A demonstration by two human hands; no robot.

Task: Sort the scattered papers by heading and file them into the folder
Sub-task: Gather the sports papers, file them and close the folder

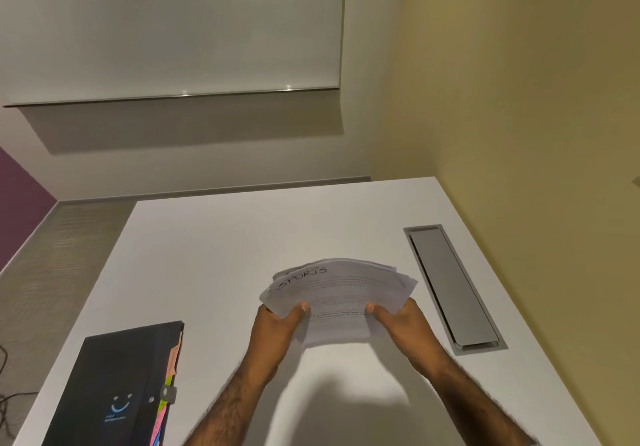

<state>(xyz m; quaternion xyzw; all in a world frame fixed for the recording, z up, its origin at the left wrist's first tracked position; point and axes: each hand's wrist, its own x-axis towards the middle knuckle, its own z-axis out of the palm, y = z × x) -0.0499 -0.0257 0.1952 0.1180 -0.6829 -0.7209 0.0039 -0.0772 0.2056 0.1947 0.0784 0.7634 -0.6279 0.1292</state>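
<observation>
Holding one paper stack (343, 290), two hands (273, 331) (405, 328)

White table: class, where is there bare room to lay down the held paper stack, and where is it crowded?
Widest bare patch: the white table beyond the stack of white papers, up to its far edge. A second lies between the black folder with coloured tabs and the left hand. Tighter: between right hand and grey metal cable hatch.

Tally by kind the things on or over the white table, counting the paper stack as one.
Bare hands: 2, left hand and right hand
White paper stack headed SPORTS: 1
Black folder with coloured tabs: 1
Grey metal cable hatch: 1
Total: 5
</observation>
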